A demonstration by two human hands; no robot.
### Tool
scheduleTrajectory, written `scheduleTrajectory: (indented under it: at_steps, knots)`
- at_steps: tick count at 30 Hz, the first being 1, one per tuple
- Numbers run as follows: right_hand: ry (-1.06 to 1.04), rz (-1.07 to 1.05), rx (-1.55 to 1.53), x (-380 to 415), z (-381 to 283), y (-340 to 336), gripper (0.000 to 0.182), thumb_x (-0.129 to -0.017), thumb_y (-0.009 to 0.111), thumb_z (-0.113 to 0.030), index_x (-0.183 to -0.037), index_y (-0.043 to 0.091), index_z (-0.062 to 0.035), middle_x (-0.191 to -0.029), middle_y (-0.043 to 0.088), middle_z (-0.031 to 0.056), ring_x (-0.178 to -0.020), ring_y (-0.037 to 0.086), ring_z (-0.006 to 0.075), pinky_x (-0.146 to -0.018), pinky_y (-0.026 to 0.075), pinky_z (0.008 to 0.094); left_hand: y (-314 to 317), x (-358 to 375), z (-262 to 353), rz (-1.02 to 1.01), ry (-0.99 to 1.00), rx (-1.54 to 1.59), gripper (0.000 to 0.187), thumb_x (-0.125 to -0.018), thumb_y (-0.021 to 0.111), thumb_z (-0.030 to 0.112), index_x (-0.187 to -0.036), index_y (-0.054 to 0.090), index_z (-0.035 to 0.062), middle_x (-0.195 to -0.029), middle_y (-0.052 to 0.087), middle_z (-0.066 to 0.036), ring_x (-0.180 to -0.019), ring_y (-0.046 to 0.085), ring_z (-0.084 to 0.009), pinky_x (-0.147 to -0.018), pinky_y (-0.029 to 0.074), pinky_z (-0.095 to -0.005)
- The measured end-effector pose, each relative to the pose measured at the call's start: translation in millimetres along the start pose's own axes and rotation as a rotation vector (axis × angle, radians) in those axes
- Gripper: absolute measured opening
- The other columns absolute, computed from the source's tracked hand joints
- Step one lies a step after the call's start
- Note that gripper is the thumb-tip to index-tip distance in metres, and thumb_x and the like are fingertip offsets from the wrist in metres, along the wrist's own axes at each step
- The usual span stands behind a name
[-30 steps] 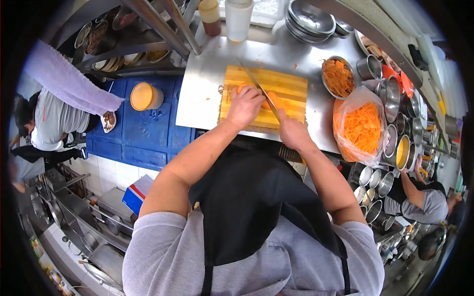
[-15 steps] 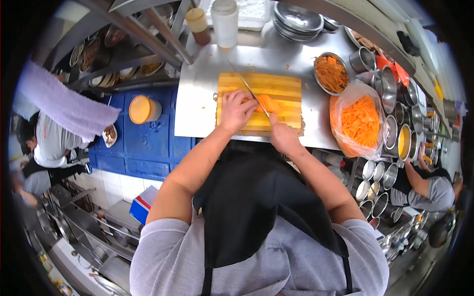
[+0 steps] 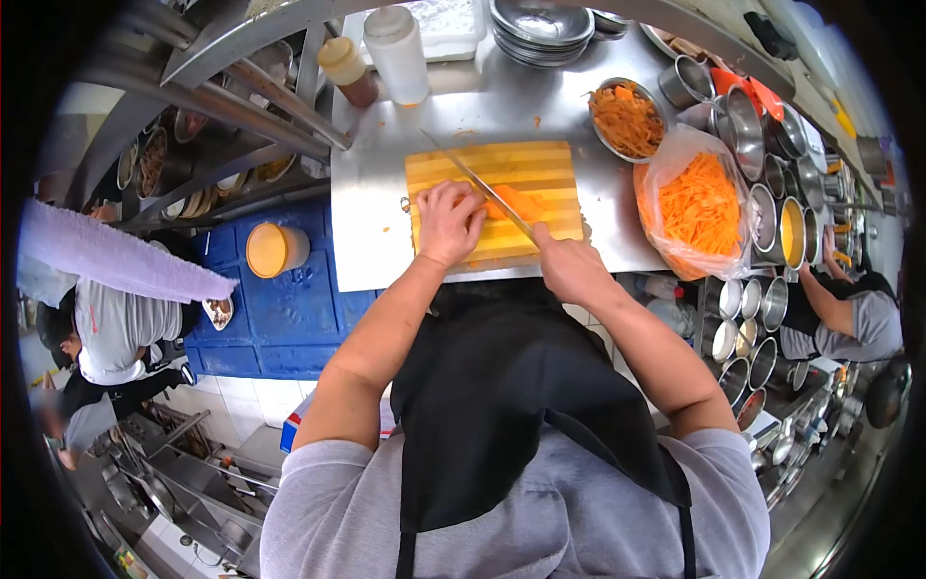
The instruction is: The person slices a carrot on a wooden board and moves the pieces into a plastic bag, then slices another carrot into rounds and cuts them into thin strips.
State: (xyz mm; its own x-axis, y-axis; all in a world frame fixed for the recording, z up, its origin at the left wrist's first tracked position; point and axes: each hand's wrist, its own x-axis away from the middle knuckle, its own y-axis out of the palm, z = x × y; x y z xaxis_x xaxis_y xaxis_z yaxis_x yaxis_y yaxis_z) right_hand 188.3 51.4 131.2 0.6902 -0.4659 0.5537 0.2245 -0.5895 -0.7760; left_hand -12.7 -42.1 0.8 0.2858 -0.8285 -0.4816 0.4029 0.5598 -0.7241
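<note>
A yellow striped cutting board point(image 3: 540, 164) lies on the steel table point(image 3: 371, 193). My right hand point(image 3: 571, 265) is wrapped round the handle of a long knife point(image 3: 470, 176), whose blade slants up and left across the board. Orange carrot pieces point(image 3: 521, 203) lie on the board beside the blade. With fingers curled, my left hand point(image 3: 449, 220) presses down on carrot at the left of the blade; its fingertips partly hide what it holds. To the right sit a plastic bag of shredded carrot point(image 3: 702, 217) and a steel bowl of orange peelings point(image 3: 627, 121).
Stacked steel bowls point(image 3: 543, 29), a clear squeeze bottle point(image 3: 396, 58) and a brown sauce bottle point(image 3: 348, 72) stand at the back. A round tub point(image 3: 276, 250) rests on a blue surface at left. Co-workers point(image 3: 130, 318) point(image 3: 849, 314) are at both sides.
The camera view has shifted and tilted slightly. Both hands remain at the board, the knife still in my right hand and my left hand on the carrot.
</note>
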Motion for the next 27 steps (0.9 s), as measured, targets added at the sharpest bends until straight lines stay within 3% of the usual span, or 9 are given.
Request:
scheduleTrajectory:
  at_steps: [6,12,17,27]
  knots:
    - [-0.037,0.048,-0.020,7.1,6.9,7.5,0.028,-0.090,0.052,-0.003,-0.117,0.042,-0.0031,-0.078,0.068,0.0252,-0.078,0.067,0.0481,-0.069,0.050,0.0585,0.3,0.5,-1.5,-0.009,-0.002,-0.004,0.024,-0.077,0.077,0.016,-0.100,0.071,0.0182,-0.110,0.060,-0.003,-0.114,0.053,-0.0275,-0.097,0.034,-0.0479]
    - [-0.021,-0.005,0.007,6.2,6.1,6.6,0.030,-0.088,0.051,-0.001,-0.117,0.045,0.0003,-0.078,0.069,0.0259,-0.079,0.069,0.0461,-0.072,0.051,0.0580,-0.9,-0.4,-0.3,-0.025,-0.003,-0.017,0.024,-0.077,0.077,0.017,-0.100,0.071,0.0179,-0.110,0.060,-0.003,-0.113,0.053,-0.0273,-0.096,0.034,-0.0475]
    - [-0.080,0.080,-0.033,-35.4,12.8,47.8,0.029,-0.088,0.051,0.000,-0.116,0.044,-0.0001,-0.081,0.069,0.0278,-0.082,0.069,0.0470,-0.073,0.052,0.0583,-0.3,-2.0,0.2,-0.025,0.004,-0.005,0.023,-0.077,0.077,0.017,-0.099,0.071,0.0181,-0.110,0.060,-0.003,-0.113,0.053,-0.0274,-0.096,0.034,-0.0474]
    - [-0.033,-0.013,-0.023,-0.7,3.3,4.7,0.029,-0.087,0.053,0.000,-0.115,0.045,-0.0007,-0.081,0.069,0.0277,-0.082,0.069,0.0470,-0.074,0.052,0.0578,-2.2,-1.8,0.0,-0.014,0.001,0.014,0.021,-0.077,0.076,0.014,-0.097,0.070,0.0165,-0.110,0.060,-0.003,-0.112,0.054,-0.0277,-0.094,0.035,-0.0466]
